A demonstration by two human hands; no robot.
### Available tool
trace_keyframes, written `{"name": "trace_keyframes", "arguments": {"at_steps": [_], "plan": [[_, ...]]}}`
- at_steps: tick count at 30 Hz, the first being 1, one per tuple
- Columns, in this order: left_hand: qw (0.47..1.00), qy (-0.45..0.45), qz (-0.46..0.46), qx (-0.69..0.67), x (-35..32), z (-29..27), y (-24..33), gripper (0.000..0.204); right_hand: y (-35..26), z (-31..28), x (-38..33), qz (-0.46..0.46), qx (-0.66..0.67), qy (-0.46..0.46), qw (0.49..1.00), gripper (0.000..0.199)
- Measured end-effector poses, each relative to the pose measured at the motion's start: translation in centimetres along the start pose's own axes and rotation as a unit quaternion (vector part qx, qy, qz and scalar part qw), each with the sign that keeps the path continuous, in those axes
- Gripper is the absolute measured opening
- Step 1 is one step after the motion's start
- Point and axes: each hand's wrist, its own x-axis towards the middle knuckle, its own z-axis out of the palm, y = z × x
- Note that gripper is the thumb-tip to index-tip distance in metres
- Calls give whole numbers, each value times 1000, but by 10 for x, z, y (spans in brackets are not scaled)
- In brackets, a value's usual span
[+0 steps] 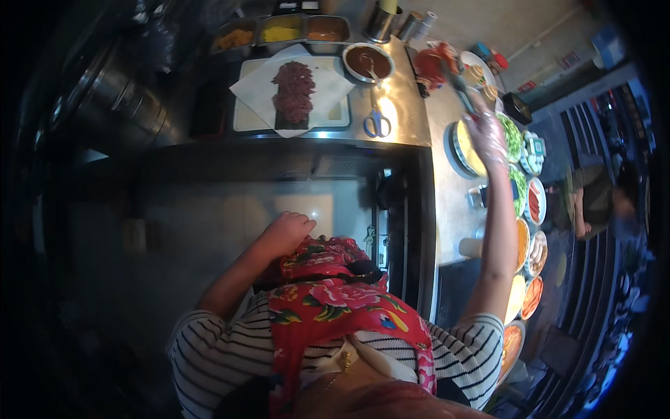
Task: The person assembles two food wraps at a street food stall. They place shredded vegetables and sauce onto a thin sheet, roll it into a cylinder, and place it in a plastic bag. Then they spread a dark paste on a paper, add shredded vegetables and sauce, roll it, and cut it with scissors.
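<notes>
Gloved right hand reaches over round yellow-filled tray.

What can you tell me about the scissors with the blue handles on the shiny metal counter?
The blue-handled scissors lie flat on the steel counter, just right of the white tray with paper and dark red chopped meat. Two round blue plastic loops point toward the person; the thin metal blades point away, toward the round metal bowl of brown sauce. The blades look closed or nearly closed. Nothing holds them: the gloved right hand is farther right, the bare left hand lower down.
</notes>
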Motion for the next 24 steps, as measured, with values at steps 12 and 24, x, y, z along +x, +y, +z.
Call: {"name": "trace_keyframes", "arguments": {"at_steps": [12, 24], "plan": [[941, 20, -331, -68, -20, -41, -36, 20, -92, 258, 123, -42, 115, -464, 877, 50], [938, 46, -318, -128, 106, -119, -107, 26, -115, 202, 139, -56, -86, -452, 886, 71]]}}
